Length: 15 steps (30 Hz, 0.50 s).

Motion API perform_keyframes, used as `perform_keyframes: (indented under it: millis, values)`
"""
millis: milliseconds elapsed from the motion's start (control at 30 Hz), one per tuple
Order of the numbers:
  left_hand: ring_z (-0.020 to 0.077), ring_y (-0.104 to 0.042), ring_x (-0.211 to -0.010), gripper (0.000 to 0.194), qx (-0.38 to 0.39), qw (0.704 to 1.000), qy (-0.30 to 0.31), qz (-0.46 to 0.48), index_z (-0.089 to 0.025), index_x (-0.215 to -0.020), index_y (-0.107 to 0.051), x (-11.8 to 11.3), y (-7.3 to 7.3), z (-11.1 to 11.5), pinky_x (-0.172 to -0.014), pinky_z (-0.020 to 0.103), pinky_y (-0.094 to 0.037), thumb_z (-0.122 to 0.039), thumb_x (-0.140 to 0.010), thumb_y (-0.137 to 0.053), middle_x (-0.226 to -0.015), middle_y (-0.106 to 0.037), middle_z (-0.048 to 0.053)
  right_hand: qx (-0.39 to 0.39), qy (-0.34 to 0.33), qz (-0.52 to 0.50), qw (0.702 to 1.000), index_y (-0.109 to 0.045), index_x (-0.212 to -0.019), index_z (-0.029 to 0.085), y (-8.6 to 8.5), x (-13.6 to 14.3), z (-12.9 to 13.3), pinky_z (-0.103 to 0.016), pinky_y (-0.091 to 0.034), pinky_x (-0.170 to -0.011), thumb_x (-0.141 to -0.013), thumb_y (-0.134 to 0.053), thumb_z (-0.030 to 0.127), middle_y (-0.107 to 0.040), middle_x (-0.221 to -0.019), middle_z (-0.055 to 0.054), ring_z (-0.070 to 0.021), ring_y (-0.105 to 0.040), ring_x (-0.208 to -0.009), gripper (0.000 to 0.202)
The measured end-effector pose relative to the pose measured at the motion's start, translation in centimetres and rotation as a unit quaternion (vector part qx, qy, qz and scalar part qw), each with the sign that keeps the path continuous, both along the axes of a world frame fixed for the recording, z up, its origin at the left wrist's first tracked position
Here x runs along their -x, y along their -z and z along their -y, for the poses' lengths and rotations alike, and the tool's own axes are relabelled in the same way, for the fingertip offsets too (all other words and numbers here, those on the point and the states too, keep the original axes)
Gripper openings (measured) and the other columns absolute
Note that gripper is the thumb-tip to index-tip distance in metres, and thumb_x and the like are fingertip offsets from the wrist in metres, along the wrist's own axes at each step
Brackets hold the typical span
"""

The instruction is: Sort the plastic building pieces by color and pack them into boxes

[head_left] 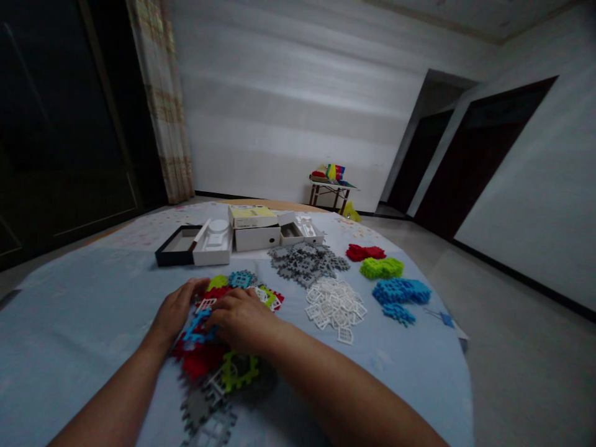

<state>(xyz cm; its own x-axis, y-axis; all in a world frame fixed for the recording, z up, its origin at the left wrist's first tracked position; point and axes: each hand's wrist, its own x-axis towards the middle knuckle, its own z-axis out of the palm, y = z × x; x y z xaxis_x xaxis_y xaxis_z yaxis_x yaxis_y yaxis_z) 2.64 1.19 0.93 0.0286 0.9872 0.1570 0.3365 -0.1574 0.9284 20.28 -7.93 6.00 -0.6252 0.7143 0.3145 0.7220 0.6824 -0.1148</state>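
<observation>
A mixed pile of plastic interlocking building pieces lies in front of me on the table, with red pieces [201, 361], a blue piece [198, 326], a green toothed piece [239, 370] and grey toothed pieces [200, 410]. My left hand [176, 308] rests against the pile's left side, fingers stretched along its far edge. Over the middle of the pile lies my right hand [244, 318], its fingers bent down and touching pieces near the blue one. Neither hand visibly grips a piece, though the right fingertips are partly hidden and slightly blurred.
Beyond the pile are sorted heaps: grey toothed pieces [305, 262], white window-like pieces [335, 304], red pieces [365, 251], green pieces [382, 267] and blue pieces [401, 290]. Open boxes [256, 238] stand at the back of the cloth-covered table [107, 310]. A small side table [331, 184] is by the wall.
</observation>
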Motion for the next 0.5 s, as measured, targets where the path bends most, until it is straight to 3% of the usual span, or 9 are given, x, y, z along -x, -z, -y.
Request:
perform_keyframes:
  millis: [167, 333, 500]
  values:
    - [0.0218, -0.059, -0.103, 0.051, 0.029, 0.999, 0.011, -0.028, -0.015, -0.104, -0.062, 0.5, 0.1, -0.7, -0.099, 0.038, -0.037, -0.048, -0.080, -0.030, -0.109, -0.067, 0.006, 0.013, 0.066, -0.078, 0.995, -0.061, -0.100, 0.027, -0.5, -3.3, 0.5, -0.034, -0.036, -0.092, -0.077, -0.063, 0.031, -0.053, -0.122, -0.002, -0.0202, -0.047, -0.111, 0.024]
    - [0.0207, -0.059, -0.104, 0.046, 0.026, 0.999, -0.015, -0.030, -0.020, -0.098, -0.065, 0.4, 0.1, -0.7, -0.100, 0.037, -0.037, -0.049, -0.080, -0.033, -0.105, -0.069, 0.001, 0.064, 0.095, -0.172, 0.978, -0.063, -0.096, 0.024, 0.4, -6.7, 0.9, -0.025, -0.039, -0.090, -0.075, -0.066, 0.030, -0.054, -0.117, -0.004, -0.0151, -0.053, -0.106, 0.022]
    - [0.0187, -0.059, -0.104, 0.046, 0.043, 0.999, -0.012, 0.002, -0.021, -0.094, -0.064, 0.7, 0.4, -0.8, -0.099, 0.034, -0.038, -0.051, -0.081, -0.031, -0.105, -0.069, 0.001, 0.069, 0.145, -0.239, 0.958, -0.064, -0.092, 0.022, 0.9, -10.1, 1.3, -0.025, -0.042, -0.085, -0.072, -0.068, 0.025, -0.056, -0.112, -0.005, -0.0151, -0.054, -0.103, 0.021]
